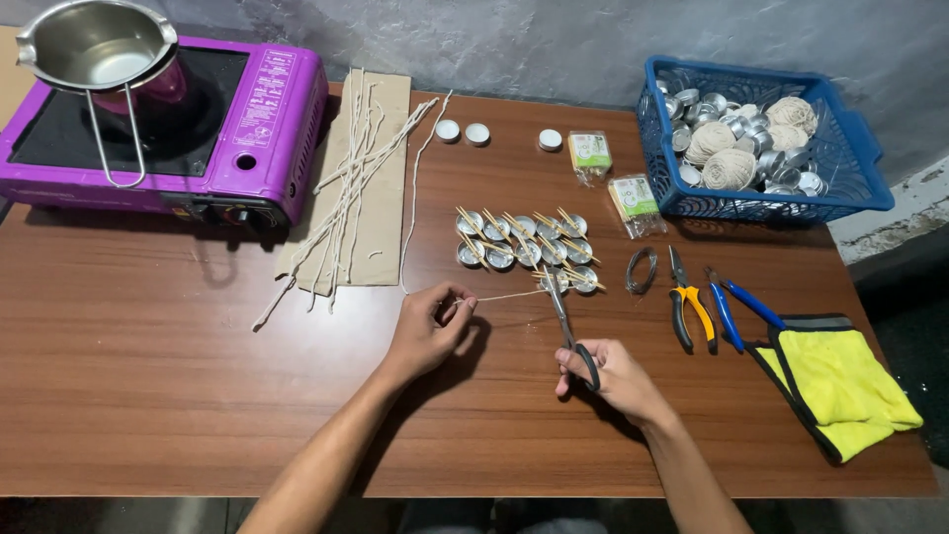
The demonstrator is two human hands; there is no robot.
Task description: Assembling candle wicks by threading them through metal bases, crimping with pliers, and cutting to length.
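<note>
The left hand pinches a length of pale wick string between thumb and fingertips, while the right hand is closed through the dark handles of a pair of scissors, whose blades point away from the person and meet the string near its far end. The string runs roughly level across the brown wooden table from the left hand's fingers toward the blades, and a longer strand climbs from the pinch up toward the back of the table. Just beyond the scissors sits a cluster of small round metal cups, each topped with crossed wooden sticks. Left of them, a sheet of brown paper carries a loose bundle of waxed wicks. A purple portable stove stands at the back left corner with a steel pouring pot on it. To the right of the cups lie a coil of wire, yellow-handled pliers and blue-handled pliers, well apart from both hands. A yellow cloth lies near the right edge, and a blue plastic basket at the back right holds balls of string and more metal cups. Two small clear packets lie just beside the basket.
</note>
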